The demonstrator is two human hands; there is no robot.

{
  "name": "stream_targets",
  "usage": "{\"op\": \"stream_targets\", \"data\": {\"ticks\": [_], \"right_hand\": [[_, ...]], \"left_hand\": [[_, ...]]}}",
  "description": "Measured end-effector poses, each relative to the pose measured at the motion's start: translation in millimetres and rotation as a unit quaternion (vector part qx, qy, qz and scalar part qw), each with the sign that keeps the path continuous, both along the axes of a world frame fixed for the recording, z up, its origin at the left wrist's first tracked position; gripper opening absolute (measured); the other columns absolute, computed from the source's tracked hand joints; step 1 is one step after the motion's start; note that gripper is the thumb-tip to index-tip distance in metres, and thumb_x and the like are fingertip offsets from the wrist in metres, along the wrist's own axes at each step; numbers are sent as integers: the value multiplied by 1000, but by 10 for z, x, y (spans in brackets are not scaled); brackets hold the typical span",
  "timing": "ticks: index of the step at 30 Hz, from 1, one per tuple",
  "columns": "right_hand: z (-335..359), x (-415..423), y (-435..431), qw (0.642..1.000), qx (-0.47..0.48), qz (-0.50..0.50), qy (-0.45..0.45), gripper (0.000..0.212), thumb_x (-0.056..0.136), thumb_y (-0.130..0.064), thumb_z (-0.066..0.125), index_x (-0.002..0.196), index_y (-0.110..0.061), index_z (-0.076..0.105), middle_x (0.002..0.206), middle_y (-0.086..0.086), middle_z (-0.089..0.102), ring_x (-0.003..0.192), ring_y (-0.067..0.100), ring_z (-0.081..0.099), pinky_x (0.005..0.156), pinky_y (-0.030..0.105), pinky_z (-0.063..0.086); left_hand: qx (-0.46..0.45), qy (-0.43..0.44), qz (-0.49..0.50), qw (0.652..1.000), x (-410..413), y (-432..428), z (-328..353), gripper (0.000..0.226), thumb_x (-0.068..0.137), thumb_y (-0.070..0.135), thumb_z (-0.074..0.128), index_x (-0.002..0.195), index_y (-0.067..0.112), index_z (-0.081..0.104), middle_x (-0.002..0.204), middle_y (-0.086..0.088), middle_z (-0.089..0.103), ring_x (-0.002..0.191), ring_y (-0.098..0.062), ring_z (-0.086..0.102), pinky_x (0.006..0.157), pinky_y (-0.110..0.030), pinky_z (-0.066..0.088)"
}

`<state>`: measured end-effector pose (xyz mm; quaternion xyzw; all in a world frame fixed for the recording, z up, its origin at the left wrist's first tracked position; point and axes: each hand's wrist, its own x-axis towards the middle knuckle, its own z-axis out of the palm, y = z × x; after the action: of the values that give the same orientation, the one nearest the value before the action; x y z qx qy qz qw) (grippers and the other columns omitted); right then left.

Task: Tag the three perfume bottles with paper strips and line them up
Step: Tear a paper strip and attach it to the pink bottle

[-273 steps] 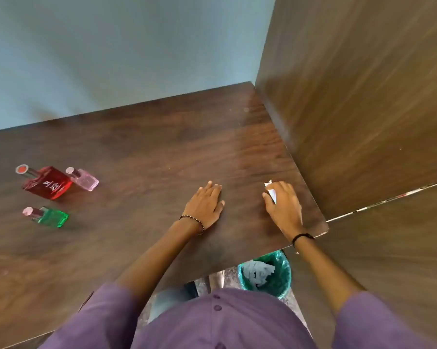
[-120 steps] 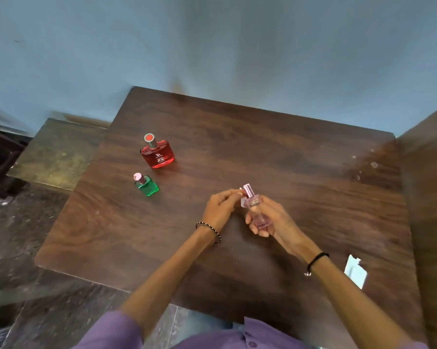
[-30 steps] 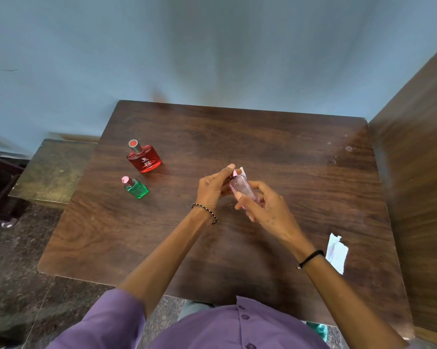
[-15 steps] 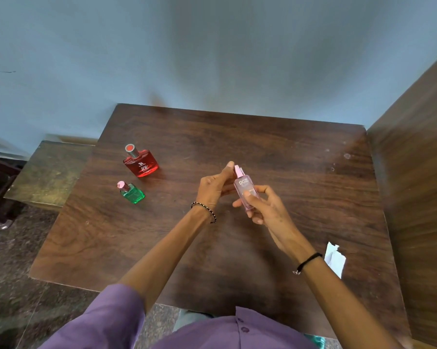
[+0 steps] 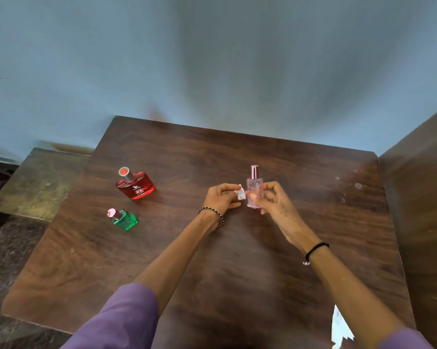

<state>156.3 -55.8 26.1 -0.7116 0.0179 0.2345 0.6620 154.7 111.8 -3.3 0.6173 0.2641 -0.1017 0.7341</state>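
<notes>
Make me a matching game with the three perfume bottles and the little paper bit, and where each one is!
Things:
1. pink bottle
2. red bottle
3. green bottle
4. paper strip

Places:
A. pinched in the left hand
B. on the table, nearest its left edge
C. held by the right hand
D. on the table, behind the green one

Pairs: 1-C, 2-D, 3-B, 4-A
</notes>
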Motion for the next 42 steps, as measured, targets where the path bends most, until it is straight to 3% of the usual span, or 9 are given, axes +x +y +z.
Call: {"op": "stream_targets", "data": {"ticks": [6,9,14,20,25,29,32,35,42], "right_hand": [[-86,562,107,997,-66,31,-38,35,93,-21,72,117,-8,50,121,0,67,91,0,70,74,17,54],[-141,781,195,991,-106,52,-55,32,90,-27,76,112,-20,55,119,-6,69,107,9,67,89,24,51],[-234,989,345,986,-123,68,-85,32,86,-29,80,108,-27,57,113,-7,71,109,10,67,100,32,52],[-316,1083,460,988,-122,64,-77,33,90,-11,76,115,-16,55,116,-7,68,107,-4,66,99,16,52],[-365,1123,492,984,-144,71,-81,33,90,-10,75,116,-17,55,118,-4,67,110,1,65,93,13,53],[-377,1090,511,982,-150,76,-85,31,90,-13,75,114,-21,55,112,-17,63,106,-3,62,86,7,50],[-407,1084,518,982,-150,72,-87,34,90,-15,76,116,-21,56,120,-8,66,112,5,64,93,13,50],[-432,1051,514,984,-148,67,-77,39,88,-11,77,119,-22,56,129,-3,65,120,11,62,105,26,48],[-437,804,340,983,-160,28,-86,46,90,3,70,128,-17,54,132,-3,63,126,8,58,109,24,45]], "left_hand": [[19,4,22,1000,301,147,-186,39,86,-14,56,119,8,53,94,-19,65,72,-22,69,59,-22,60],[17,9,24,1000,445,216,-228,56,84,-15,58,132,9,41,84,-17,68,69,-23,71,64,-26,61],[18,21,5,1000,629,301,-266,71,86,-7,65,142,10,25,83,-18,72,69,-25,72,72,-32,62],[51,34,-17,998,746,337,-256,71,85,-8,67,138,11,24,78,-20,71,59,-25,71,70,-39,62],[46,38,-9,998,750,337,-256,69,85,-9,66,136,14,25,93,-28,71,66,-30,72,70,-38,63],[43,49,0,998,746,338,-246,70,84,-8,67,136,14,27,98,-28,70,75,-35,73,72,-39,62],[21,58,7,998,748,333,-223,64,88,-6,63,136,16,26,93,-27,70,64,-30,72,66,-36,63],[2,67,9,998,740,310,-211,60,93,0,56,138,19,21,88,-27,70,73,-37,73,71,-42,62],[11,63,24,998,487,218,-209,55,94,-4,46,136,18,20,87,-27,71,68,-34,72,66,-37,63]]}}
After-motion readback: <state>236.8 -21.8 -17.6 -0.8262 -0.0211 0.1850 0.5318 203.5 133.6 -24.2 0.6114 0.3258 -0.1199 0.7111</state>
